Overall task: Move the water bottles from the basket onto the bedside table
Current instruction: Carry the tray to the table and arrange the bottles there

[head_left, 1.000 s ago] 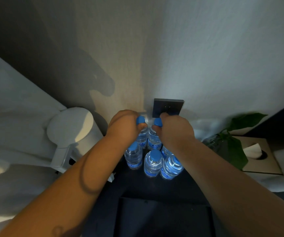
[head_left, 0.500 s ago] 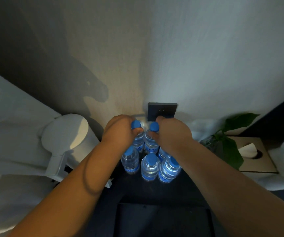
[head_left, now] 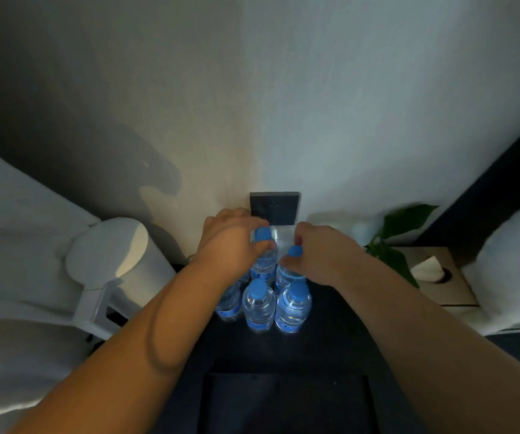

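Gripping two far water bottles on the dark bench [head_left: 330,339].
Left hand [head_left: 232,242] fingers pinch one bottle [head_left: 264,261]; right hand [head_left: 321,255] fingers pinch another [head_left: 290,274].

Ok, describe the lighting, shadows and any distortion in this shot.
Head view: dim overall, with the dark bedside table nearly black. Warm light falls on the white lamp and the wall, where a hard shadow sits left of the wall switch. The water bottles catch bluish highlights. Wide-angle bending stretches both forearms; the plant looks slightly blurred.
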